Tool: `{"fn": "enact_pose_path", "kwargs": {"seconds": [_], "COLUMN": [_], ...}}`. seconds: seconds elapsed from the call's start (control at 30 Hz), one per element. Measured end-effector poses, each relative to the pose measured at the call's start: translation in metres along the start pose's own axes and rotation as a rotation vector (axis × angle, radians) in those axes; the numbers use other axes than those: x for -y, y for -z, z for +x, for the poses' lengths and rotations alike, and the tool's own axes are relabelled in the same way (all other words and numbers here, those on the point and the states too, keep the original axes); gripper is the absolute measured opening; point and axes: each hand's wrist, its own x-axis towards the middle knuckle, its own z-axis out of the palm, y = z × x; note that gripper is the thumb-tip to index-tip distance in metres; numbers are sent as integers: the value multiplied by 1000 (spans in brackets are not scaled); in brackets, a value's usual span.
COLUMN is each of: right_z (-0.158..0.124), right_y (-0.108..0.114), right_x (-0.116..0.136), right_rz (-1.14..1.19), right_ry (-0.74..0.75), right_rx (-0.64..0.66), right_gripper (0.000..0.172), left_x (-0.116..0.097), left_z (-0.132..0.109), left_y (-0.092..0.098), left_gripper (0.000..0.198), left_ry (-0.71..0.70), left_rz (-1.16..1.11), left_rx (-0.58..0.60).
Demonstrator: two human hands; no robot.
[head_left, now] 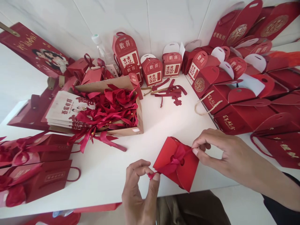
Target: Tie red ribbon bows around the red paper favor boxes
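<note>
Near the table's front edge lies a small red gift box [187, 170], turned at an angle, with a crimson ribbon [176, 158] crossed over its top through a round hole. My left hand [142, 186] pinches one ribbon end between thumb and forefinger, off the box's left corner. At the right corner my right hand [217, 153] pinches the other end between thumb and fingertips. The ribbon runs between both hands across the lid. Its underside is hidden.
An open cardboard box [140, 123] full of crimson ribbons stands left, with printed white packets [63, 107] on it. Red gift boxes [236, 115] crowd the right. Small red boxes [152, 70] line the wall. Loose cords [172, 90] lie behind. Ribboned boxes [49, 184] stand front left.
</note>
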Motion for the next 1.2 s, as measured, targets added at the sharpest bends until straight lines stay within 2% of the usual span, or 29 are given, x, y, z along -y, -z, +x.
{"fn": "enact_pose_path", "kwargs": {"seconds": [0.23,0.3,0.37,0.5,0.57,0.63,0.67,0.9,1.07,1.13,1.2], "right_z": [-4,-6,-5,2,6,9,10,12,12,12,13], "right_y": [1,3,3,-3,-9,-14,-15,-12,-12,-13,-13], "right_x": [-9,-9,-5,7,12,15,16,10,9,11,12], "right_rz": [11,26,36,71,95,121,137,224,256,265,268], "right_ry": [-52,-68,-38,70,111,121,113,37,31,70,72], "right_rx": [23,51,45,61,77,75,72,-17,113,105,69], "right_gripper": [13,11,10,29,25,13,8,7,11,7,11], "left_x": [-6,-6,-6,-6,-7,-8,-8,-8,-7,-8,-9], "left_z": [-1,-2,-4,-3,0,4,5,-1,-4,-4,-3], "left_y": [3,3,1,-4,-6,-8,-9,-9,-10,-10,-9], "left_gripper": [14,10,5,23,21,24,26,25,25,26,26], "left_ry": [47,6,-134,-535,-647,-699,-707,-634,-612,-615,-627], "left_rz": [35,38,40,247,372,412,412,360,346,338,331], "left_rx": [5,-8,-35,-15,21,38,40,18,19,22,16]}}
